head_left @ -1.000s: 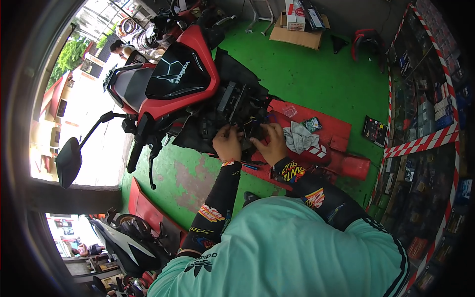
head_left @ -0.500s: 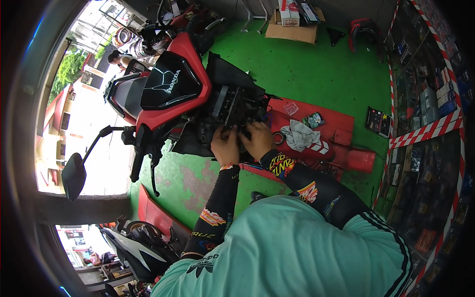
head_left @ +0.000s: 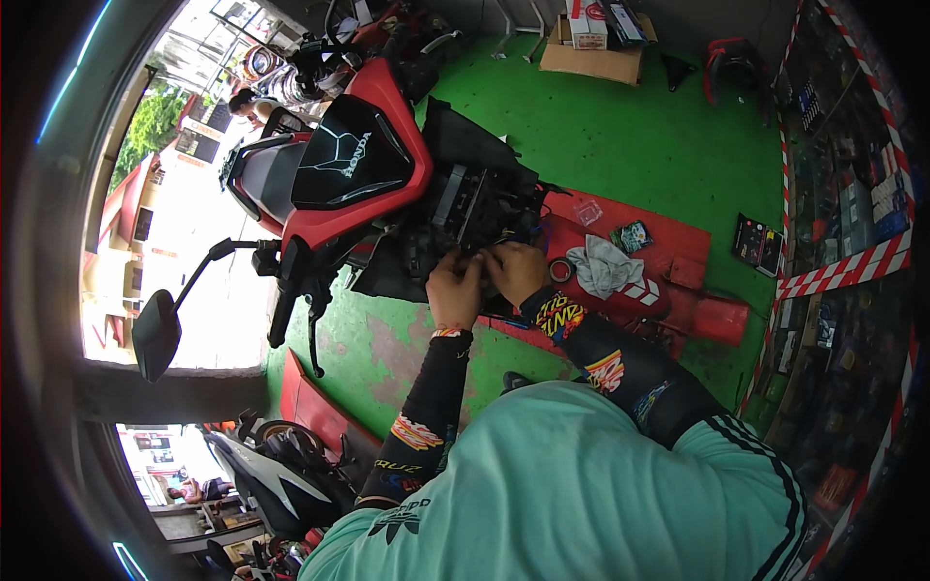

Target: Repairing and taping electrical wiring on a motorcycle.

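A red and black motorcycle (head_left: 360,165) stands on a green floor with its front fairing off, leaving black inner parts and wiring (head_left: 465,213) bare. My left hand (head_left: 453,288) and my right hand (head_left: 517,270) are pressed close together against that exposed black part just below the front panel. The fingers of both curl into the wiring. What they pinch is too small and too hidden to make out. Both forearms wear black sleeves with coloured prints.
A removed red body panel (head_left: 668,242) lies on the floor to the right, with a grey rag (head_left: 603,265), a tape roll (head_left: 560,270) and small packets on it. Cardboard boxes (head_left: 591,53) sit at the back. Shelves with striped edges (head_left: 833,271) line the right. Another motorcycle (head_left: 281,474) stands lower left.
My right hand has slid left and now sits against my left hand. The view has shifted slightly, so the motorcycle sits a little further right.
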`<action>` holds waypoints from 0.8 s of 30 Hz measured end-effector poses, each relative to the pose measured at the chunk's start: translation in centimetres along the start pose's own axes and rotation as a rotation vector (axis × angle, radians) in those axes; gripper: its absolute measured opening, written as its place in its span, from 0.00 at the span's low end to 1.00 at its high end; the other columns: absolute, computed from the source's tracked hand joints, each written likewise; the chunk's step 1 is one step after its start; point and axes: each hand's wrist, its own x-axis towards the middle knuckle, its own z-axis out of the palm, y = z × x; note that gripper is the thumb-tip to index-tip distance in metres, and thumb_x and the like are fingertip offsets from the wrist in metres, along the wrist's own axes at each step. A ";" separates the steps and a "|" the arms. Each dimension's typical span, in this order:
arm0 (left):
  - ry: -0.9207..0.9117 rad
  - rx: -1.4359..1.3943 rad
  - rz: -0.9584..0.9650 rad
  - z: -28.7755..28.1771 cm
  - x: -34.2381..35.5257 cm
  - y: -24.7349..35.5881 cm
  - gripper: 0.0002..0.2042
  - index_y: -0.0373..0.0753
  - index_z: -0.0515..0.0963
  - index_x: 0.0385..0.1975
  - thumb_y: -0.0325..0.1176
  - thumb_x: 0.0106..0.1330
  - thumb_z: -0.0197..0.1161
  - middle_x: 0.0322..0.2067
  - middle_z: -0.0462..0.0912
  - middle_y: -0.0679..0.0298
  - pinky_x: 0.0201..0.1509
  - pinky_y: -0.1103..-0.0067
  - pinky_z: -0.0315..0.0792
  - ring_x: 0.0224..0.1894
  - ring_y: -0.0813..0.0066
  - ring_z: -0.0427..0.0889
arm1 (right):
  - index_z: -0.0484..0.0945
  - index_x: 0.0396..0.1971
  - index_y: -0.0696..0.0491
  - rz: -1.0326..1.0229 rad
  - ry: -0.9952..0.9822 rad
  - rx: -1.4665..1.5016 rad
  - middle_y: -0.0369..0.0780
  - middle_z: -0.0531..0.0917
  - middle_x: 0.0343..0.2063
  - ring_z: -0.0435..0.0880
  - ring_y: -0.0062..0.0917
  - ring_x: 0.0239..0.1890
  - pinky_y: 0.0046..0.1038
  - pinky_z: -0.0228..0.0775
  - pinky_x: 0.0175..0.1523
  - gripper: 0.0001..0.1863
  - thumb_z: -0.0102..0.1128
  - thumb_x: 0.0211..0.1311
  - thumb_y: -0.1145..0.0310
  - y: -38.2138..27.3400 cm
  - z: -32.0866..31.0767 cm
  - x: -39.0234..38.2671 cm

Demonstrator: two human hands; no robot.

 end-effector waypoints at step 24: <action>0.258 0.111 0.027 2.5 0.1 -0.2 0.14 0.33 0.84 0.33 0.41 0.62 0.71 0.22 0.85 0.52 0.34 0.71 0.78 0.27 0.58 0.88 | 0.82 0.33 0.60 0.269 -0.120 0.368 0.47 0.87 0.25 0.89 0.36 0.28 0.34 0.77 0.33 0.09 0.65 0.66 0.68 1.8 0.9 0.0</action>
